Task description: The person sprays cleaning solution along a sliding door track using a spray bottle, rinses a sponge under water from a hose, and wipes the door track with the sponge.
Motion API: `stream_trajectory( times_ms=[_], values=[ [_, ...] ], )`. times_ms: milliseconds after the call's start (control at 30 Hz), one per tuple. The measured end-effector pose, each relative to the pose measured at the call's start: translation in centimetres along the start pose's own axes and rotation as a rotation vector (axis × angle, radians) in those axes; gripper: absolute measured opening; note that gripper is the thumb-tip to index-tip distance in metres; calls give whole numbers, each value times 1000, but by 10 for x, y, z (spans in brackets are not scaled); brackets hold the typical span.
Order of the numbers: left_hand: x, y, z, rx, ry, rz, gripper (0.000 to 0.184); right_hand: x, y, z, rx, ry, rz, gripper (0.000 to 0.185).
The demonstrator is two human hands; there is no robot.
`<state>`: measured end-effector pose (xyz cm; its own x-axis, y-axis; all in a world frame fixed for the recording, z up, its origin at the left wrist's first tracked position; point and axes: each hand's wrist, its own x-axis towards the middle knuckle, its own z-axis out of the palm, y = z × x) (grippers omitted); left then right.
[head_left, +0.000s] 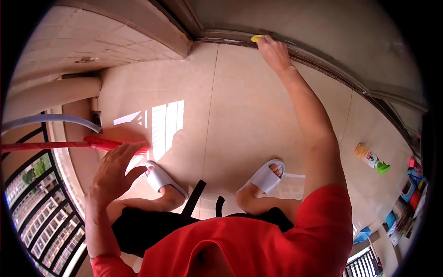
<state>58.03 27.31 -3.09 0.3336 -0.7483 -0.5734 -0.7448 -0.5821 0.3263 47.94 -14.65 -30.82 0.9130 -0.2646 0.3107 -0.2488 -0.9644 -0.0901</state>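
Note:
My right hand (275, 53) is stretched far forward, its fingers closed on a small yellow piece (257, 39), a sponge or a cloth; I cannot tell which. It presses the piece to the brown track (323, 68) along the foot of the glass door. My left hand (114, 171) hangs in the air above my left knee. Its fingers are stretched and thumb apart, with nothing in it. Behind those fingers shows a red broom (104, 142), whose handle runs out to the left; hand and broom look apart.
A bottle (369, 157) with a green cap lies on the tiled floor (258, 111) at right. Past it are piled colourful items (408, 194). A grey hose (55, 118) and a black railing (46, 203) are at left. White slippers (265, 177) are on my feet.

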Motion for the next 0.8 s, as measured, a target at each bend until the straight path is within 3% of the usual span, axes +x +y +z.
stream_trajectory(
  times_ms=[133,267,467,533,633,733,800],
  values=[
    [0,-4,0,-5,-65,-29,48,-96,113,-32,-168,175,186,11],
    [0,-15,2,11,-82,-36,48,-123,128,-46,-271,148,521,12],
    [-1,-8,-2,12,21,20,45,-34,15,-2,-2,216,303,16],
    [-3,-7,-3,-6,24,7,45,-9,-14,13,9,199,210,10],
    [-7,-6,-4,-8,18,-24,45,26,-61,22,-14,94,112,15],
    [-8,-10,-2,3,24,-41,46,59,-108,41,52,56,122,16],
    [-9,-11,0,9,21,-49,46,73,-138,57,248,144,234,18]
  ],
)
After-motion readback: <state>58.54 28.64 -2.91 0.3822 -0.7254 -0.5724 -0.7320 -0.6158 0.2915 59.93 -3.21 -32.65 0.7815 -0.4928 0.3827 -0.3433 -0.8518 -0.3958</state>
